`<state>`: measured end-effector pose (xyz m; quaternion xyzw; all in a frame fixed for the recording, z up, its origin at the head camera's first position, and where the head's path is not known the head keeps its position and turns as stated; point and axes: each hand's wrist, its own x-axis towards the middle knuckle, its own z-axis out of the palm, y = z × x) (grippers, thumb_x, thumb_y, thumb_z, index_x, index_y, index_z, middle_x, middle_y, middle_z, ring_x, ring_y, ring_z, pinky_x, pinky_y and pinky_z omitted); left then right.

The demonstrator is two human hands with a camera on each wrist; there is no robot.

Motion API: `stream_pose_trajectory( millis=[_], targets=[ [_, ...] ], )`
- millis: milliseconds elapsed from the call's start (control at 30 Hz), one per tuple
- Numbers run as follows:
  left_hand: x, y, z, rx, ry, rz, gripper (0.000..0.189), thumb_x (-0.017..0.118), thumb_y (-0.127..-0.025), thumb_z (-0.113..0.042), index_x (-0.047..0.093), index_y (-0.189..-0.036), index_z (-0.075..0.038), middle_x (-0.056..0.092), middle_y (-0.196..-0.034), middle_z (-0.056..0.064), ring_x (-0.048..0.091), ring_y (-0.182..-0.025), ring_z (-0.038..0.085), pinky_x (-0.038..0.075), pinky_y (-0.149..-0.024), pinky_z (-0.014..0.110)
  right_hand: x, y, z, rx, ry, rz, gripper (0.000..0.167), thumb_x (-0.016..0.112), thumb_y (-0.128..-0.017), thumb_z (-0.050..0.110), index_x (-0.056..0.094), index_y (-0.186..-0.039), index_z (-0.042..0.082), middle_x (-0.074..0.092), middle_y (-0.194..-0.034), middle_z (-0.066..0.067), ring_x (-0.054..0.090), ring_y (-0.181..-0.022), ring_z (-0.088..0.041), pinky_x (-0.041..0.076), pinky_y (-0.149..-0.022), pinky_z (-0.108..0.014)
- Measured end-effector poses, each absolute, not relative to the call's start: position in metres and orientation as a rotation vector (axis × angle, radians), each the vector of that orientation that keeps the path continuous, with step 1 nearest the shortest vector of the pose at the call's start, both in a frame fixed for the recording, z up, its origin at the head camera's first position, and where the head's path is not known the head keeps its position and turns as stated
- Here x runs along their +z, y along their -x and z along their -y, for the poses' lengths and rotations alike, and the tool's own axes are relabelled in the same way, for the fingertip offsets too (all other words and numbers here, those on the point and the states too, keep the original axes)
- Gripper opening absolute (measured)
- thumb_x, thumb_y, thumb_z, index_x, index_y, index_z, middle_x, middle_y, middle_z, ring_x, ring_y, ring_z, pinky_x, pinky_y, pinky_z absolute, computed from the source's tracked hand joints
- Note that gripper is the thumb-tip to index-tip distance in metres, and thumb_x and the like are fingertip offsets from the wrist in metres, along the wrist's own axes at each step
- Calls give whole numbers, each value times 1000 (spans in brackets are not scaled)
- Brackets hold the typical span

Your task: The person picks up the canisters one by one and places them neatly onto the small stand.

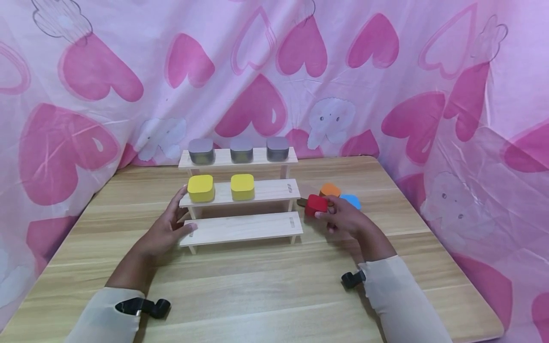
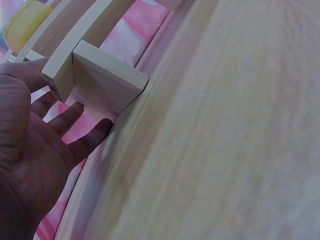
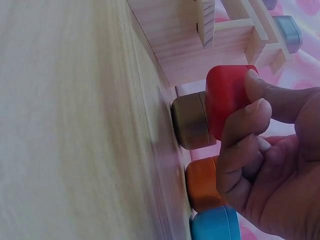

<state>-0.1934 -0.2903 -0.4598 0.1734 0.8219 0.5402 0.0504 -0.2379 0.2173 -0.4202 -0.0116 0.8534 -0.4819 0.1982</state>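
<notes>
Fingers of your right hand (image 1: 346,218) pinch the red square tin (image 1: 316,205), held above the surface (image 1: 257,290) just off the right end of the middle shelf (image 1: 274,189). If that pinch loosens, it could drop onto the brown tin (image 3: 189,121) close below; a careless wrist sweep could knock the orange tin (image 3: 201,184) or blue tin (image 3: 214,225). Your left hand (image 1: 160,233) has its fingers spread, thumb resting on the lowest shelf (image 1: 244,228); a sideways push there could shift it or jostle the left yellow tin (image 1: 200,189).

The red box (image 3: 225,97) looks smooth, the shelf (image 1: 244,228) matt wood.
</notes>
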Motion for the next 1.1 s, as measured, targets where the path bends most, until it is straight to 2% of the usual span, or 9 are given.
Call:
stream_pose_trajectory(
  millis=[300,400,533,600,700,767,833,967,1100],
  targets=[
    [-460,194,290,1651,-537,-2503,107,69,-108,-10,-9,-175,-41,3,-186,15,21,-163,62,22,-124,84,-421,239,-219,-1470,124,-2385,67,76,-104,24,45,-160,5,66,-97,-23,62,-69,-23,58,-70,-31],
    [-461,194,290,1650,-543,-2503,107,68,-108,-9,-9,-175,-42,6,-185,17,21,-163,62,22,-123,84,-421,238,-218,-1488,125,-2379,62,77,-103,25,49,-155,5,67,-103,-23,63,-70,-23,58,-71,-31],
    [-461,194,290,1646,-537,-2502,108,69,-107,-9,-8,-174,-44,6,-185,17,21,-163,61,23,-124,84,-420,237,-217,-1544,151,-2379,65,78,-103,29,47,-157,10,68,-108,-26,63,-72,-23,59,-72,-30],
    [-461,194,290,1646,-532,-2502,108,69,-107,-10,-9,-175,-41,5,-186,16,20,-164,61,23,-124,84,-419,237,-217,-1582,176,-2385,67,76,-104,29,44,-161,12,69,-103,-24,62,-71,-23,59,-73,-30],
    [-461,194,290,1651,-530,-2501,108,69,-107,-9,-9,-176,-36,4,-186,15,20,-164,61,23,-123,84,-416,237,-216,-1641,191,-2401,67,75,-106,30,43,-163,15,71,-97,-14,61,-71,-21,59,-73,-28],
    [-461,194,290,1655,-536,-2501,108,69,-107,-8,-10,-176,-31,4,-186,16,20,-163,61,24,-123,84,-414,236,-215,-1686,191,-2403,68,74,-106,31,42,-164,15,73,-101,-8,61,-71,-19,59,-74,-27],
    [-461,194,290,1655,-538,-2506,107,69,-107,-9,-9,-176,-30,5,-186,16,21,-163,61,24,-123,83,-411,235,-212,-1737,192,-2396,69,73,-106,31,41,-165,16,74,-109,-8,61,-72,-17,60,-75,-27],
    [-461,194,290,1649,-534,-2518,106,70,-107,-11,-9,-176,-33,5,-186,16,22,-163,61,25,-123,83,-408,233,-207,-1805,191,-2371,69,72,-107,31,40,-166,18,72,-119,-12,60,-72,-16,59,-76,-26],
    [-463,195,290,1647,-528,-2516,106,69,-108,-13,-9,-176,-37,4,-186,15,23,-163,60,26,-124,82,-405,233,-203,-1813,214,-2370,64,69,-109,27,39,-165,17,73,-110,-7,59,-69,-16,59,-73,-26]
  ],
)
